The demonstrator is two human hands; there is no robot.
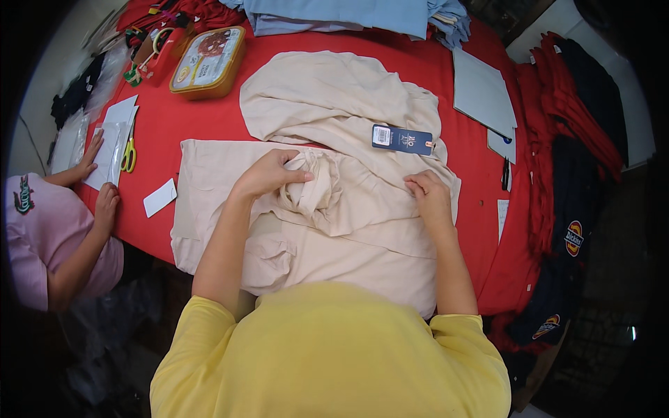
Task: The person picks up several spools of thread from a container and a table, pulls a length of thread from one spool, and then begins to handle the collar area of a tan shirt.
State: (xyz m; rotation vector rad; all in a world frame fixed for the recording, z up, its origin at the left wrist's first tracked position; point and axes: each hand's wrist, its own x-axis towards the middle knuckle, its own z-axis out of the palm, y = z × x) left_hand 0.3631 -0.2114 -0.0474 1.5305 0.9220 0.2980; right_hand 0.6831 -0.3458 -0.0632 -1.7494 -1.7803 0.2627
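A cream garment [334,83] lies spread over the red-covered table, rumpled in its middle. With thumb and fingers, my left hand [268,173] grips a bunched, rolled-up part of this cloth. At the garment's right side is my right hand [428,191], its fingers curled and pressed together; what they pinch, if anything, I cannot make out. Between and beyond my hands, a dark blue hang tag [403,140] with a white sticker rests on the cloth. A folded cream panel [216,164] extends to the left, beneath the bunched part.
Pale blue clothes [338,15] lie at the far edge. A yellow-rimmed plastic tub [208,63], yellow-handled scissors [128,155] and a white card [160,198] are on the left. There a co-worker's hands [104,202] touch a clear bag. Red and navy garments [582,104] are stacked at right.
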